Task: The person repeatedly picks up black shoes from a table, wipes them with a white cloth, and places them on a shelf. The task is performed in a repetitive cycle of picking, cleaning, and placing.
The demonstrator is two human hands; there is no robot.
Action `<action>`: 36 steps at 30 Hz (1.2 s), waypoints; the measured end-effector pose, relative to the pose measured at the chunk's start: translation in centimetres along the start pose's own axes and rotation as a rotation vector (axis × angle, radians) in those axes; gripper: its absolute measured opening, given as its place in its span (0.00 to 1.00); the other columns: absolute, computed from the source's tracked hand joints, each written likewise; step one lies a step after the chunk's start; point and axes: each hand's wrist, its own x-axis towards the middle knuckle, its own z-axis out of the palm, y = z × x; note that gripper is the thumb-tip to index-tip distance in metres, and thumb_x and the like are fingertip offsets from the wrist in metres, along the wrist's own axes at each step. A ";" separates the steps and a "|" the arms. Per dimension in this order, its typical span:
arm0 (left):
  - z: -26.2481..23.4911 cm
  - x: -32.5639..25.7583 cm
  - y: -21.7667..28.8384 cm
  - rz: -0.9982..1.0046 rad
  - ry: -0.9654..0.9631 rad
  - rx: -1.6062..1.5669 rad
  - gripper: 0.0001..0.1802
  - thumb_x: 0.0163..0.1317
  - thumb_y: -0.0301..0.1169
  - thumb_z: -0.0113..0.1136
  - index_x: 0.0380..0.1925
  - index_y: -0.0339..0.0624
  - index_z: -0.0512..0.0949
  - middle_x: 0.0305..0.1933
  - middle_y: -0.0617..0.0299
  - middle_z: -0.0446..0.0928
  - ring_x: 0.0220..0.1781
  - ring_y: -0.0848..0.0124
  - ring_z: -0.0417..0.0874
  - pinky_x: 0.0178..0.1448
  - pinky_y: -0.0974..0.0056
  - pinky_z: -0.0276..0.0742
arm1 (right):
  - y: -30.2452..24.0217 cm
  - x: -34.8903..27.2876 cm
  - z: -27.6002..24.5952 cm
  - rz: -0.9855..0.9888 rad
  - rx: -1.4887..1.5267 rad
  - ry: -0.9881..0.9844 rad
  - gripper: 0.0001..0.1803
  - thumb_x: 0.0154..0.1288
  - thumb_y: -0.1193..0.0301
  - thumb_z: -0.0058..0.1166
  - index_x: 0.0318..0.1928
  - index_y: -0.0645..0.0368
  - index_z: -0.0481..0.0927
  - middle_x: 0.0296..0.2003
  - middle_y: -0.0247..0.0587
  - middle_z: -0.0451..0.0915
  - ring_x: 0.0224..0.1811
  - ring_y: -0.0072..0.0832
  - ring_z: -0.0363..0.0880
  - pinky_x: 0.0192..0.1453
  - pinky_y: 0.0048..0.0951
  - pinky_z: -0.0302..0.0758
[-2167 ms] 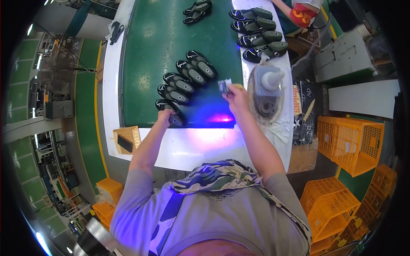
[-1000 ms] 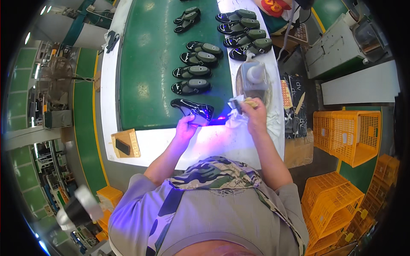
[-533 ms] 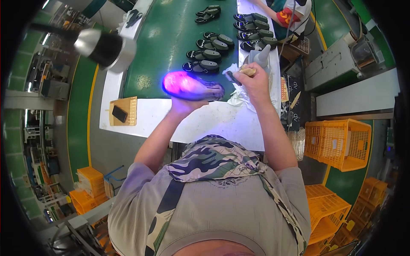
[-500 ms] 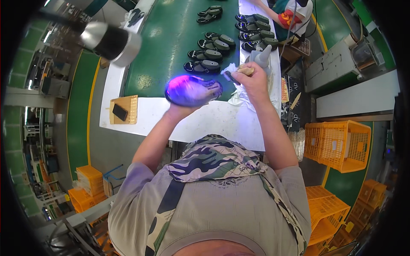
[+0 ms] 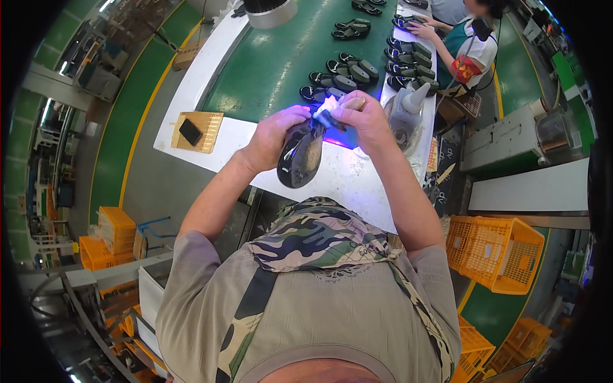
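My left hand (image 5: 276,137) is closed round a glossy black shoe (image 5: 299,159), tilted over the near edge of the white worktop (image 5: 236,171). At the shoe's far end, my right hand (image 5: 367,124) pinches a crumpled white cloth (image 5: 329,104) with a dark patch below it. A tan piece also shows at its fingertips; its kind is unclear. Blue-violet light falls on the cloth and worktop there. Just right of that hand stands a translucent bottle (image 5: 405,112) with a pointed nozzle. Several black shoes (image 5: 332,82) sit beyond my hands on the green belt (image 5: 268,76).
More shoes (image 5: 408,54) line the white strip along the belt's right, where a co-worker's hand (image 5: 421,29) touches one. A phone (image 5: 190,132) lies on a tan board (image 5: 207,131) at left. A lamp (image 5: 271,13) hangs at the top. Orange crates (image 5: 495,252) stand right.
The shoe has swung from lying sideways under the violet light to hanging nearer me. Both hands have come together, bringing the cloth to the shoe. My view has also turned.
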 end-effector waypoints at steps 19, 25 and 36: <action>0.8 -1.0 2.6 -0.702 -0.447 -0.512 0.46 0.32 0.30 0.83 0.54 0.38 0.68 0.43 0.62 0.79 0.45 0.71 0.78 0.53 0.63 0.76 | -4.9 0.8 0.2 -0.284 -0.325 -0.213 0.11 0.53 0.81 0.64 0.31 0.59 0.73 0.33 0.33 0.75 0.37 0.19 0.73 0.43 0.22 0.71; 1.6 -2.1 2.7 -0.906 -0.420 -0.654 0.48 0.34 0.35 0.83 0.56 0.34 0.68 0.46 0.61 0.77 0.48 0.72 0.77 0.56 0.64 0.73 | -3.9 1.3 -0.7 -0.366 -0.395 -0.256 0.12 0.53 0.81 0.64 0.31 0.60 0.71 0.35 0.36 0.76 0.39 0.21 0.73 0.45 0.24 0.72; 3.1 -5.5 3.0 -1.189 0.055 -1.112 0.47 0.37 0.34 0.80 0.59 0.34 0.67 0.47 0.60 0.78 0.47 0.71 0.81 0.54 0.65 0.78 | 1.1 0.3 -0.8 -0.167 -0.242 -0.472 0.13 0.54 0.84 0.61 0.31 0.60 0.69 0.36 0.40 0.76 0.38 0.21 0.73 0.44 0.24 0.73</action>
